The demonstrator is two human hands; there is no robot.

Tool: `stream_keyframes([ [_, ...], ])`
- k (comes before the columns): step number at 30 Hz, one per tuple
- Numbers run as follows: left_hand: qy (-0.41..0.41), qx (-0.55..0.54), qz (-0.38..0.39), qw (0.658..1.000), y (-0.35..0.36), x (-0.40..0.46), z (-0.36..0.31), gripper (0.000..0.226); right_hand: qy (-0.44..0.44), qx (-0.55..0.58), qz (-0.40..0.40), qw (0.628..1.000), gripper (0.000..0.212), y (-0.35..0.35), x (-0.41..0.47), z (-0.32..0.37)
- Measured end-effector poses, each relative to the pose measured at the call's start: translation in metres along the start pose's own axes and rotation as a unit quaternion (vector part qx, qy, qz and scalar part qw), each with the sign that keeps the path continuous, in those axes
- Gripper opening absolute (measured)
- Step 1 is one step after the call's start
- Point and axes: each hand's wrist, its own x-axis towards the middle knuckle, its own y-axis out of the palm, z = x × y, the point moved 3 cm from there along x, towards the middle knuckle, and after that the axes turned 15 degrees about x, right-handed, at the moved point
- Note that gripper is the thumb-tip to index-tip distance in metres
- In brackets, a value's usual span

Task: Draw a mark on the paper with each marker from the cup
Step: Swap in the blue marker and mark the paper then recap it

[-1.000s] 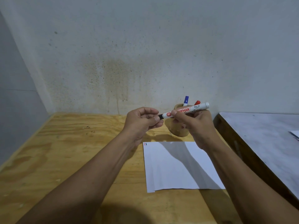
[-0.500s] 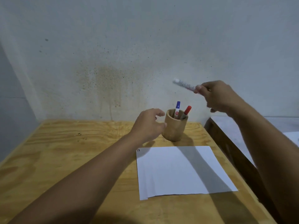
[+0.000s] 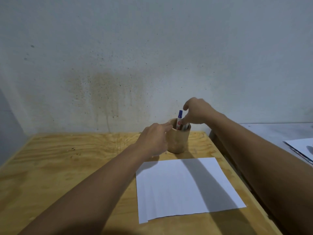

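A round wooden cup point(image 3: 177, 143) stands at the back of the plywood table point(image 3: 67, 167). A blue-capped marker point(image 3: 179, 117) sticks up out of it. My left hand point(image 3: 152, 139) wraps the cup's left side with fingertips at the rim. My right hand point(image 3: 198, 112) hovers over the cup, its index finger pointing down onto a white marker barrel point(image 3: 186, 126) inside. The thumb is lifted, and the grip itself is hidden. A white sheet of paper point(image 3: 183, 187) lies in front of the cup, partly in my arm's shadow.
A stained wall rises right behind the cup. To the right, across a narrow gap, stands a grey table point(image 3: 279, 133) with another sheet of paper point(image 3: 303, 146) at its edge.
My right hand came down from high on the right and brought the white marker into the cup. My left hand closed in onto the cup's side.
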Motion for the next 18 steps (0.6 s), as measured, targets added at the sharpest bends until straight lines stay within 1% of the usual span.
stream_keyframes([
  [4,-0.010,-0.008,0.008,1.000,0.004,0.001,0.007,0.061,0.053,0.056,-0.023,0.997,0.036,0.014,0.015,-0.008],
  [5,-0.014,-0.012,0.011,1.000,0.004,0.001,0.008,0.061,0.061,0.054,-0.031,0.996,0.035,0.016,0.018,-0.009],
  [8,-0.021,-0.022,0.014,0.999,0.006,0.002,0.010,0.062,0.085,0.056,-0.038,0.994,0.039,0.024,0.024,-0.011],
  [10,-0.019,-0.029,0.015,0.999,0.006,0.002,0.010,0.064,0.092,0.095,-0.037,0.991,0.033,0.031,0.027,-0.015],
  [14,-0.015,-0.037,0.016,0.999,0.007,-0.001,0.008,0.069,0.073,0.239,-0.047,0.967,0.026,0.034,0.022,-0.019],
  [18,-0.009,-0.048,0.022,0.999,0.006,-0.002,0.007,0.074,0.013,0.357,-0.104,0.928,0.018,0.007,0.010,-0.007],
])
